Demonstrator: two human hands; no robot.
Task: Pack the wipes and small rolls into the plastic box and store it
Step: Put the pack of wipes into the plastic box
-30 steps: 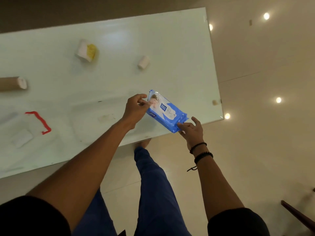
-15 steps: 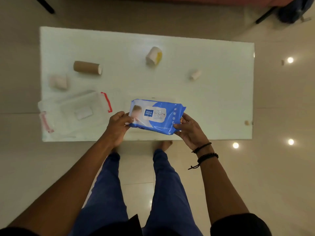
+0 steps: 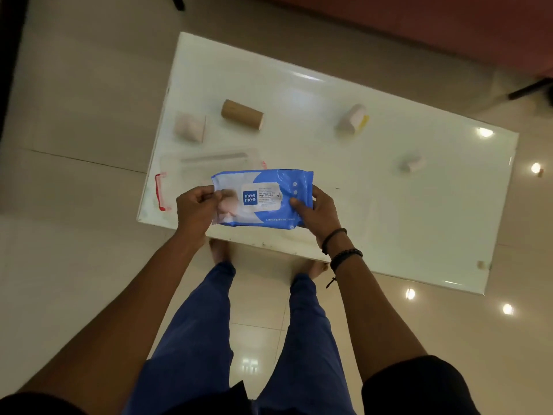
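Observation:
A blue and white pack of wet wipes (image 3: 263, 197) is held flat, label up, above the near left part of the white table (image 3: 389, 223). My left hand (image 3: 196, 209) grips its left end and my right hand (image 3: 317, 211) grips its right end. Under and behind the pack lies the clear plastic box (image 3: 209, 164) with red latches, partly hidden by the pack. Further back lie a pale pink roll (image 3: 190, 127), a brown cardboard roll (image 3: 241, 114), a white and yellow roll (image 3: 353, 118) and a small white roll (image 3: 412, 165).
My legs in blue trousers (image 3: 206, 319) stand at the table's near edge. Glossy floor tiles surround the table. A dark furniture leg (image 3: 528, 89) shows at the far right and a reddish surface (image 3: 419, 22) runs along the back.
The wipes pack has travelled from the table's right edge to above the clear box at the left, turned label up. My view swung left with it.

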